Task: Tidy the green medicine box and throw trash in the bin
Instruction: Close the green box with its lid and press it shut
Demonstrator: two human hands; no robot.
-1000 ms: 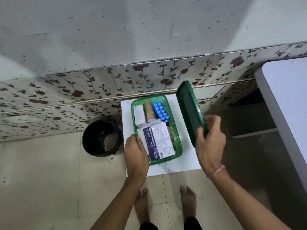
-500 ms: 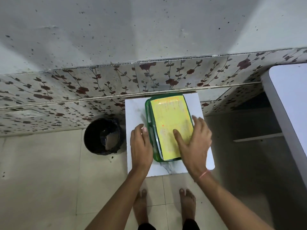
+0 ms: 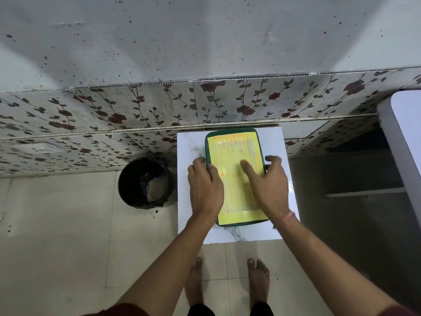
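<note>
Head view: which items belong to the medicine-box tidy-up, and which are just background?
In the job:
- green plastic medicine box with yellow printed lid label, lid on
- round black bin on the floor, paper scrap inside
- left hand and right hand, both pressing on the lid

Just around:
- white marble-pattern stool top under the box
- white table edge at right

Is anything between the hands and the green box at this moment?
Nothing visible. Both the left hand and right hand already rest on the lid of the green box, which sits closed on the white table.
</note>
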